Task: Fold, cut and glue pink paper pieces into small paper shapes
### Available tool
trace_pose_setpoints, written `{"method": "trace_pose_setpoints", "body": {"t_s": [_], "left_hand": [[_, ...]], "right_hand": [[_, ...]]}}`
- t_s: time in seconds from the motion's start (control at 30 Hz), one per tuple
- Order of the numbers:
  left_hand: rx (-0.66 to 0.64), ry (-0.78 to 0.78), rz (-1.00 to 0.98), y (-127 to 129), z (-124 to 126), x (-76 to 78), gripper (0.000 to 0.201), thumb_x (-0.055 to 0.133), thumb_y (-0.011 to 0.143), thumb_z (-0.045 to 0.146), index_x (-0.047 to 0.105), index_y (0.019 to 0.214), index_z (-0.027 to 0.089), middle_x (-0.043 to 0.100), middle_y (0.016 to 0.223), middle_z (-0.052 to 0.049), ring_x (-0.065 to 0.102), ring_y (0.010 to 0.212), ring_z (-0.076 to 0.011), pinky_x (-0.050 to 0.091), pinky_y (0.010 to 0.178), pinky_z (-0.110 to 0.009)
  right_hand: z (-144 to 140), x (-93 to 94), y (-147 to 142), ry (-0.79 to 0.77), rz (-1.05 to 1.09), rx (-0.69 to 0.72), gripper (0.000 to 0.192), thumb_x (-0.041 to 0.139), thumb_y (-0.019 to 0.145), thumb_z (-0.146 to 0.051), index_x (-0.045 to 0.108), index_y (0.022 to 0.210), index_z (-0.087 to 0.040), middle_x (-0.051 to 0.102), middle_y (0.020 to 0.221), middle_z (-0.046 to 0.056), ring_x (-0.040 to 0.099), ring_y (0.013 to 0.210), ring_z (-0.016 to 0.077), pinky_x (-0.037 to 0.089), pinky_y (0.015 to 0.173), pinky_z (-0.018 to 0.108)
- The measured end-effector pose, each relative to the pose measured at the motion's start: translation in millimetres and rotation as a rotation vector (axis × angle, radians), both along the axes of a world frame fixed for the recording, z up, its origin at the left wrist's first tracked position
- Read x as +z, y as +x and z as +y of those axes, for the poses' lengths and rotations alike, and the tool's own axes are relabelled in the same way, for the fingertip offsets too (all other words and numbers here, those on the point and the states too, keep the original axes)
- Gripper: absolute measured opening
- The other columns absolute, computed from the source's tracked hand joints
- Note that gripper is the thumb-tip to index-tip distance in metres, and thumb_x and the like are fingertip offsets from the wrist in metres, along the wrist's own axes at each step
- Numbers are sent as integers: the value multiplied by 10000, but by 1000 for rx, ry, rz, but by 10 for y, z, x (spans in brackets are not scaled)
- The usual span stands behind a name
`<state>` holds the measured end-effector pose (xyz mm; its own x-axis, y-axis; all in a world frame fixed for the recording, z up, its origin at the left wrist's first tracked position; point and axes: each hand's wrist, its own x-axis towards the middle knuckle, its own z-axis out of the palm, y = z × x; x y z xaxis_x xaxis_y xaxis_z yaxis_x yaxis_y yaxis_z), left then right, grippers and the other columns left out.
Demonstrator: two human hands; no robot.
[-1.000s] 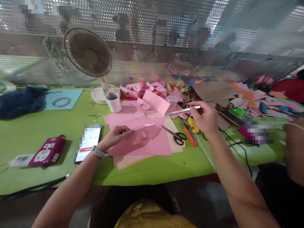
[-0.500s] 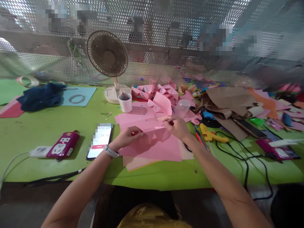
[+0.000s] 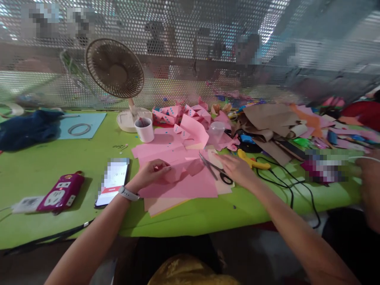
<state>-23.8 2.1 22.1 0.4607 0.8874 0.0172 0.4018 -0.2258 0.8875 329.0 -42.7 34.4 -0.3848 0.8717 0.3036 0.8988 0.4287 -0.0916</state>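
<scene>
My left hand [image 3: 151, 172], with a white watch at the wrist, pinches a small folded pink paper piece [image 3: 181, 168] that rests on a stack of pink sheets [image 3: 190, 188] at the front of the green table [image 3: 59, 162]. To the right of the stack lie black-handled scissors [image 3: 211, 168]. My right hand [image 3: 237, 169] is laid flat beside them with its fingers spread, touching or just over their handles and holding nothing.
A phone [image 3: 113, 180] and a magenta power strip [image 3: 59, 196] lie to the left. Behind are a white cup [image 3: 144, 129], a desk fan [image 3: 115, 69], folded pink boxes [image 3: 178, 113] and brown paper [image 3: 270, 116]. A yellow glue gun [image 3: 252, 160] with black cable lies right. Another person's arm [image 3: 368, 186] is at the right edge.
A second ago my right hand held a thin white tool up at the right. It then came to the folded paper and has now moved right onto the scissors, empty.
</scene>
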Motion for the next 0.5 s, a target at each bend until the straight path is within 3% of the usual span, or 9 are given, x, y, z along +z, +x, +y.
{"method": "trace_pose_setpoints", "body": {"t_s": [0.17, 0.3, 0.43, 0.5], "left_hand": [[31, 71, -6, 7, 7, 60, 430, 600, 798, 578, 692, 862, 163, 654, 1194, -150, 631, 1013, -246, 532, 800, -330], [73, 166, 69, -64, 31, 133, 435, 588, 802, 582, 702, 943, 186, 610, 1257, -138, 620, 1040, -252, 548, 776, -322], [168, 328, 203, -169, 33, 215, 415, 594, 802, 576, 720, 873, 188, 658, 990, -96, 615, 774, -176, 504, 653, -261], [173, 320, 256, -217, 31, 243, 412, 590, 811, 571, 718, 856, 182, 657, 825, -62, 553, 626, -138, 436, 552, -237]], "right_hand": [[-227, 217, 779, 79, -40, -348, 444, 434, 850, -125, 611, 1248, -208, 647, 1193, 99, 624, 1049, 256, 506, 886, 381], [-303, 174, 1126, -61, -214, -499, 504, 508, 803, -144, 567, 1302, -181, 609, 1251, 135, 632, 986, 279, 513, 779, 366], [-210, -46, 1204, -165, -321, -477, 544, 565, 752, -100, 568, 1292, -172, 620, 1195, 172, 605, 1009, 305, 487, 800, 386], [-152, -161, 1253, -171, -341, -456, 521, 556, 757, -79, 583, 1270, -164, 630, 1131, 179, 596, 1000, 305, 469, 821, 393]]}}
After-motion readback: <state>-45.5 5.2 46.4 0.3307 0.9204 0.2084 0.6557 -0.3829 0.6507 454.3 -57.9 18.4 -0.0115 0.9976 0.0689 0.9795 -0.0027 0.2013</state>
